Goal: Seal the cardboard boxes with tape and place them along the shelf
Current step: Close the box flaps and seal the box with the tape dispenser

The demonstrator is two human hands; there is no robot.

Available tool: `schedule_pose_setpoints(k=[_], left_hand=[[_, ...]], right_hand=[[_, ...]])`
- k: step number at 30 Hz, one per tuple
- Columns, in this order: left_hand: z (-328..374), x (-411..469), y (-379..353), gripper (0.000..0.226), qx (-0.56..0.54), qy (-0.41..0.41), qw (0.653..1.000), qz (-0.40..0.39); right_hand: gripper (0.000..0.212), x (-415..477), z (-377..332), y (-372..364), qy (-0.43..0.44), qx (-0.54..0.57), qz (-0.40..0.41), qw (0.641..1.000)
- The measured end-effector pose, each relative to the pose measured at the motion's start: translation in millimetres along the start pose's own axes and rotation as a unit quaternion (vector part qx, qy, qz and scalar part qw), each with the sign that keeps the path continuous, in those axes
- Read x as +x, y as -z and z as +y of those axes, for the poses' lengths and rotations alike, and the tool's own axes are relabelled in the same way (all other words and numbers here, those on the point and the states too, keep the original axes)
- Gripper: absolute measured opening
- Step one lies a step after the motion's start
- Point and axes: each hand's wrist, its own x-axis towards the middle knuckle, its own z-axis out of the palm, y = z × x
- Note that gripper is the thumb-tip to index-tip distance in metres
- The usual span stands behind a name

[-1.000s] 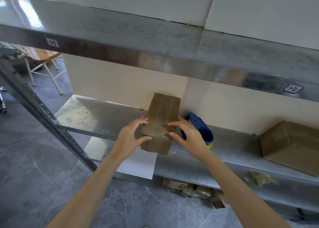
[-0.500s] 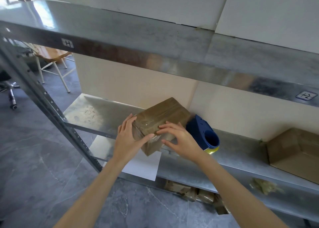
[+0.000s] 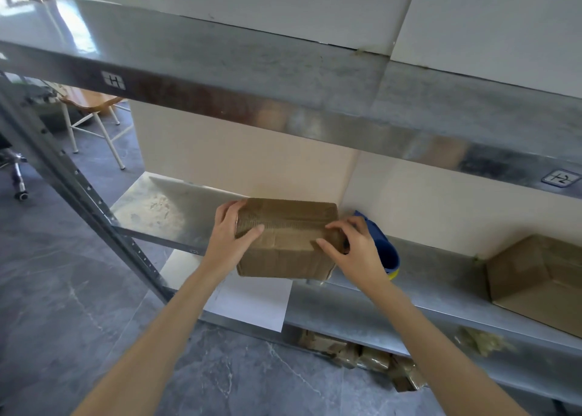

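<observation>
Head view, looking down at a metal shelf [image 3: 176, 207]. Box [image 3: 285, 237] now lying flat with its long side across the view, where a second ago stood on end and half a second ago was tilted mid-turn; read as the turn completed, presenting a fresh face for taping or for setting down. Left hand [image 3: 231, 236] clamped on the left end of the box, thumb over the near top edge, fingers wrapped round the far corner. Right hand [image 3: 352, 247] pressed on the right end, fingertips on the top face, thumb along the near edge. Box held at the near lip of the shelf, its near part overhanging; whether its base rests on the metal or hangs just above cannot be told. Glossy tape visible on the top face, so judged at least partly sealed; seams of the underside and far face hidden. Blue tape dispenser [image 3: 385, 255] just right of the box, mostly covered by the right hand; roll itself not made out. Second box [image 3: 535, 277] well apart at the right, cut by the frame edge, flap state unclear. White sheet [image 3: 252, 302] on the lower level below the box. Brown bundles [image 3: 356, 352] on the floor beneath, blurred and unidentifiable. Labels on the upper shelf front too small to read with confidence.
</observation>
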Motion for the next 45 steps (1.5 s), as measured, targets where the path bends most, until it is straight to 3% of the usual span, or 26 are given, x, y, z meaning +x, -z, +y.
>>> schedule_pose_setpoints(k=[6, 11, 17, 26, 34, 41, 45], left_hand=[[9, 18, -30, 0.062, 0.096, -0.031, 0.994, 0.032], [3, 22, -33, 0.065, 0.135, -0.068, 0.988, -0.001], [3, 25, -35, 0.053, 0.097, -0.063, 0.993, 0.008], [9, 20, -25, 0.066, 0.063, -0.080, 0.993, -0.055], [6, 6, -13, 0.077, 0.096, -0.086, 0.992, -0.006], [3, 15, -11, 0.061, 0.141, -0.048, 0.985, 0.091], [4, 9, -26, 0.044, 0.057, -0.028, 0.993, 0.098]], right_hand=[[0.036, 10, -9, -1, -0.011, -0.098, 0.091, 0.991], [0.052, 20, 0, -16, 0.000, -0.017, -0.019, 1.000], [0.048, 23, 9, -30, -0.013, 0.008, 0.003, 1.000], [0.051, 27, 10, -24, -0.025, 0.026, -0.024, 0.999], [0.045, 22, 1, -11, -0.033, 0.031, -0.052, 0.998], [0.040, -3, 5, 9, -0.019, 0.088, -0.084, 0.992], [0.046, -12, 6, 8, -0.009, 0.105, -0.079, 0.991]])
